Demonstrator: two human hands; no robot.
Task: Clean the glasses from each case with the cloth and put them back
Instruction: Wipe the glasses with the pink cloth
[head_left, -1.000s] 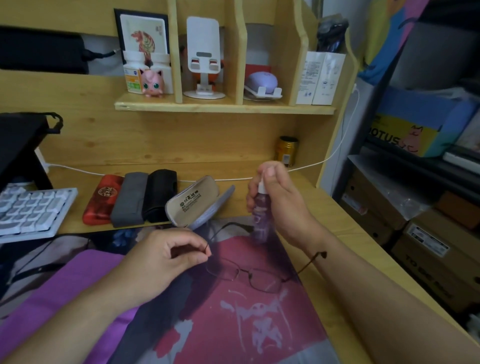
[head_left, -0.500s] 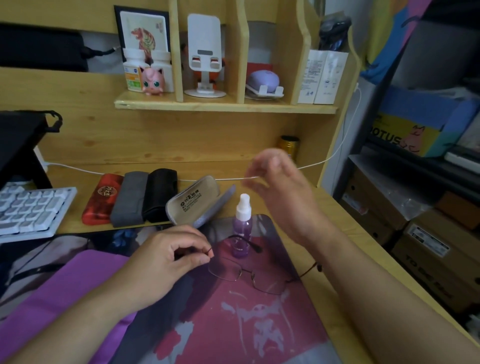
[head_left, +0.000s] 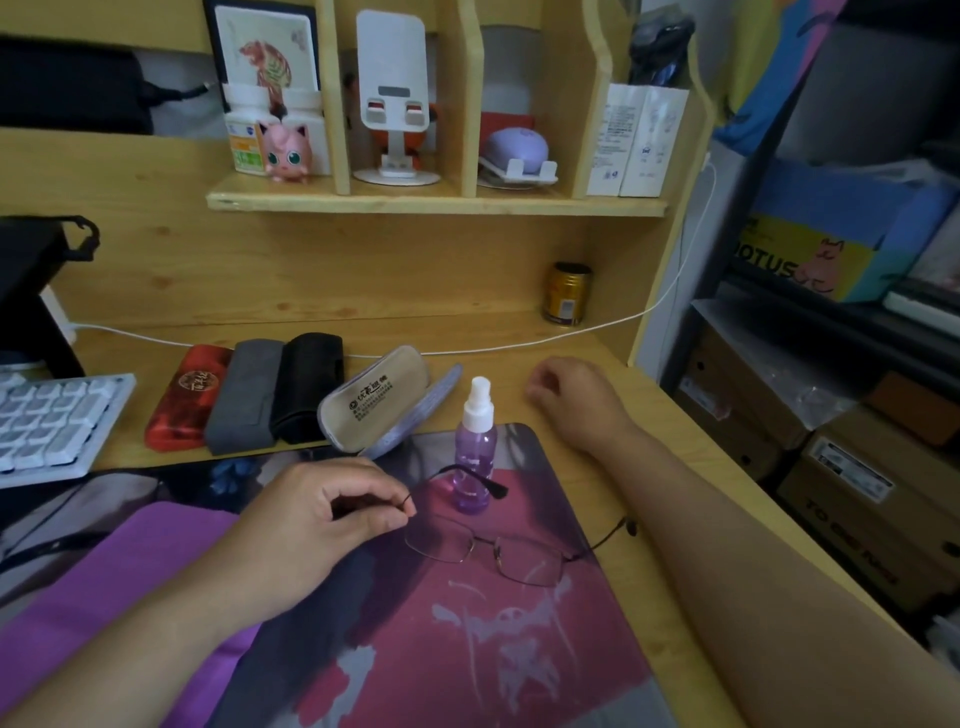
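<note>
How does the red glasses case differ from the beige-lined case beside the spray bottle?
The red glasses case is shut; the beige-lined case stands open and empty. The red glasses case is at the left end of the row; the beige-lined case is at the right end, nearest the spray bottle. Both rest on the wooden desk.

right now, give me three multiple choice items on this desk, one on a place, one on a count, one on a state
1. Where does the spray bottle stand?
A. on the shelf
B. on the mat's far edge, behind the glasses
C. inside the open case

2. How many closed cases lie left of the open case?
A. one
B. five
C. three

3. What is the left hand doing?
A. pinching the glasses' temple
B. typing on the keyboard
C. gripping the bottle

Answers: 1 B, the bottle is upright on the mat beyond the frame. 2 C, red, grey and black. 3 A, its fingers close on the temple tip; the right hand is empty.
</note>
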